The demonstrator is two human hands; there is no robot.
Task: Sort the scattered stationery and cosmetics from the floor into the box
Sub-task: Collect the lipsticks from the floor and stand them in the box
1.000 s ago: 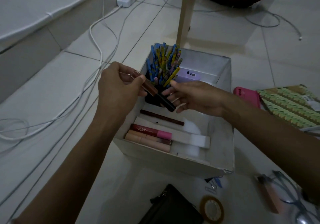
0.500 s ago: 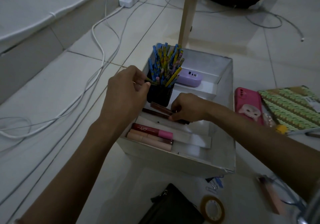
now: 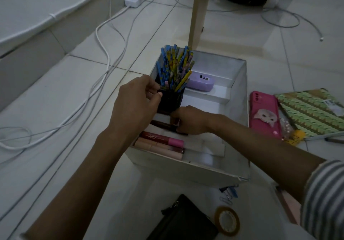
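Being laid in the white cardboard box point(image 3: 240, 100), just in front of the black cylindrical pencil cup point(image 3: 171, 102), the slim dark-brown cosmetic tube point(image 3: 160, 123) is being pinched by curled fingers of the right hand point(image 3: 189, 121). The cup is being gripped by the left hand point(image 3: 135, 105). A tip-over is probably being risked if it is nudged, scattering the blue and yellow pencils point(image 3: 175, 63).

Your white box point(image 3: 240, 109) stands open on the floor. At its left wall a black cup point(image 3: 171, 103), held at the rim by your left grip point(image 3: 134, 107), keeps colourful pencils point(image 3: 175, 66) upright. Nearer, your right grip point(image 3: 188, 120) pinches a dark tube point(image 3: 161, 124) lying flat beside the pink and beige tubes point(image 3: 160, 144). A lilac case point(image 3: 200, 84) lies farther back.
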